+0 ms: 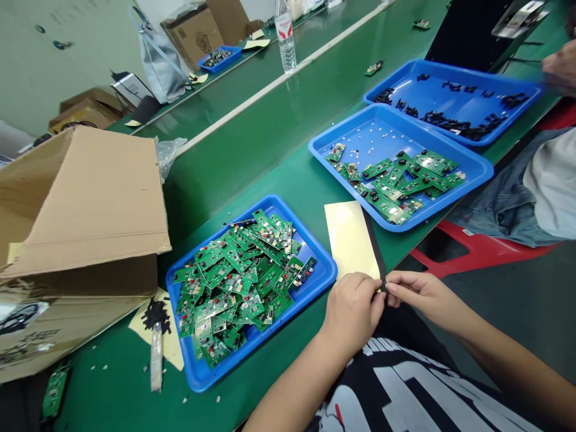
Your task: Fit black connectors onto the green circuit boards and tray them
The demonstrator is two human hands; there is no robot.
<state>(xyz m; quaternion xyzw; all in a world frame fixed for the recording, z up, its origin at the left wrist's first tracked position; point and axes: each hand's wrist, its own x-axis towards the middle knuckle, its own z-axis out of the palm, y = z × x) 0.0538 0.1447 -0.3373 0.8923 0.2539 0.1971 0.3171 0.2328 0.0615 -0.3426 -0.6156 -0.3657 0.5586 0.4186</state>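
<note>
A pale yellow paper sheet (pixel 353 240) lies at the table's front edge, with a black strip (pixel 373 237) along its right side. At the strip's near end my left hand (pixel 353 309) is closed, thumb and forefinger pinching the black edge. Right beside it, my right hand (pixel 420 295) pinches the same end, its fingertips almost meeting those of the left. Whatever small piece may be between the fingertips is hidden. To the left of the sheet, a blue tray (pixel 321 270) holds a heap of green circuit boards (pixel 238 276).
Another blue tray (pixel 468 174) with circuit boards stands beyond the sheet. Behind it, a further tray (pixel 490 72) holds small black parts, near another person's hand (pixel 560 69). An open cardboard box (pixel 103 198) stands left. A wrapped stick (pixel 156 360) and black pieces (pixel 156 315) lie nearby.
</note>
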